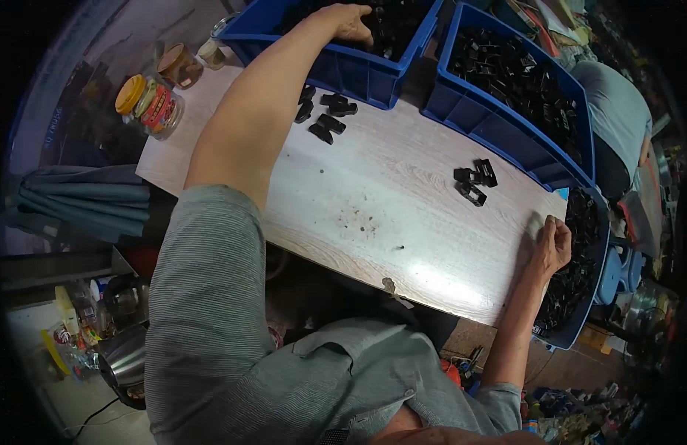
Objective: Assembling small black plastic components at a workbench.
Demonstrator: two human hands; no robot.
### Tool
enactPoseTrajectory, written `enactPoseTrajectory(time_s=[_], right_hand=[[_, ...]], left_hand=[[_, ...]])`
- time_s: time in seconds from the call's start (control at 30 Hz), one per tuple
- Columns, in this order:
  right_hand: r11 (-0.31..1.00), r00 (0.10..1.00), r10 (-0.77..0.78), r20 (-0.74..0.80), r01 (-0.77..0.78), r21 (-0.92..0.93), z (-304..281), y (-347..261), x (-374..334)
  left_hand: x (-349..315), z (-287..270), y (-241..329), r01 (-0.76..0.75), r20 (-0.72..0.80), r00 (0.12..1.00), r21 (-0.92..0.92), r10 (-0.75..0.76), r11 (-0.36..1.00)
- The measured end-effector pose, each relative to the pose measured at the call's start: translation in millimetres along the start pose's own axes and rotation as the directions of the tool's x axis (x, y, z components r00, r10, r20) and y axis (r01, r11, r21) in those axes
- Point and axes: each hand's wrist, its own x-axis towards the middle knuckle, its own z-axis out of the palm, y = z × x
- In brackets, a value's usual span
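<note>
My left hand reaches into a blue bin of black plastic parts at the far side of the table. Its thumb and fingers are apart over the parts, with the fingertips partly hidden. At the table's right edge, my right hand is closed with its fingers curled together. Whatever it may hold does not show. Beside it, lower down, is another blue bin of black parts. Small black plastic clips lie in a group on the right of the tabletop, and several more black clips lie near my left forearm.
A third blue bin filled with black parts stands at the far right. A jar with a yellow lid and a brown cup stand far left. A metal kettle is at lower left. Another person bends beyond the bins.
</note>
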Motion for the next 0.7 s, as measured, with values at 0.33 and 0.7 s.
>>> enactPoseTrajectory(time_s=[0.33,0.7], right_hand=[[0.999,0.999,-0.032,0.012,0.032,-0.043,6.4,-12.6,-3.9],[0.998,0.999,-0.046,-0.009,0.046,-0.037,7.7,-8.1,-4.5]], left_hand=[[25.2,27.5,-13.9,0.247,0.065,0.965,0.083,-0.252,0.966],[-0.2,-0.6,-0.1,0.215,-0.238,0.947,-0.036,-0.217,0.976]])
